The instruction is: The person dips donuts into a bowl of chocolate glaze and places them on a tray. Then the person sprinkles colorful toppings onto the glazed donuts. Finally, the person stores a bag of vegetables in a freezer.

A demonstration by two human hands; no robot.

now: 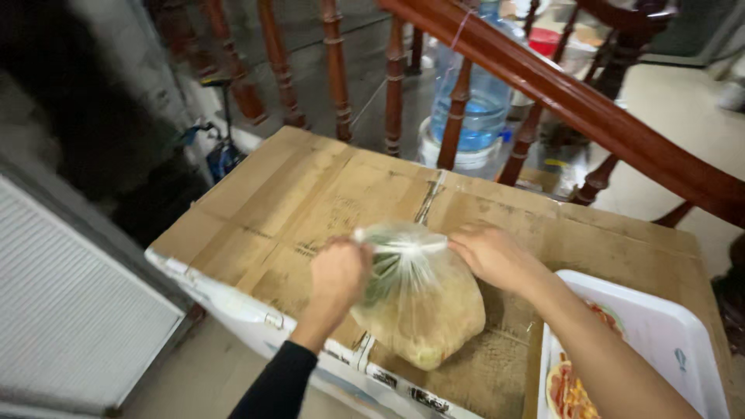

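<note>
Cardboard [310, 194], flattened over a big box, spreads under my hands; beyond them I see a dark wooden stair railing [574, 97] and, behind it, a blue water jug [485, 101]. By my right forearm sits a white tray [660, 326] of food. Between my hands rests a clear plastic bag [423, 306] of pale greens. My left hand [339, 273] is closed in a fist on its twisted neck; my right hand [493, 254] pinches the same neck, fingers narrow.
</note>
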